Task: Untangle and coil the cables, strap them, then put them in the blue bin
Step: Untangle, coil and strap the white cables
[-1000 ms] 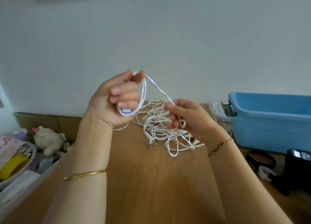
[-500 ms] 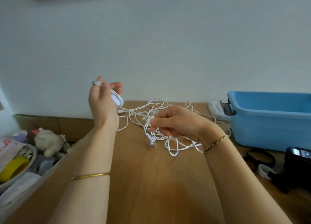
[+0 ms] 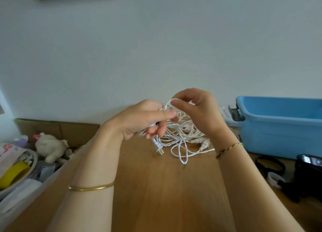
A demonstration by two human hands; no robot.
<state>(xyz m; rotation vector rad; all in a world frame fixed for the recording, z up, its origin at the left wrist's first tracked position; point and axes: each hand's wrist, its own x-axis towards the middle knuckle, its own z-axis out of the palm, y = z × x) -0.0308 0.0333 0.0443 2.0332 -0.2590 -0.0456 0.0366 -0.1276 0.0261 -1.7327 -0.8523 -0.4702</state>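
Left hand (image 3: 142,122), right hand (image 3: 202,113) pinching cables (image 3: 181,139), mid-table (image 3: 165,188)

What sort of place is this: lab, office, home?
Probably a home room, not a lab: a wooden table against a plain wall, a white plush toy among household clutter at left, and a blue plastic bin beside the tangled white cables.

You are bringing your left hand (image 3: 144,120) down and in from its raised spot on the left. It is now meeting your right hand (image 3: 198,109) above the white cables (image 3: 179,136). Your right hand is lifting off the pile, pinching one strand up between thumb and forefinger.
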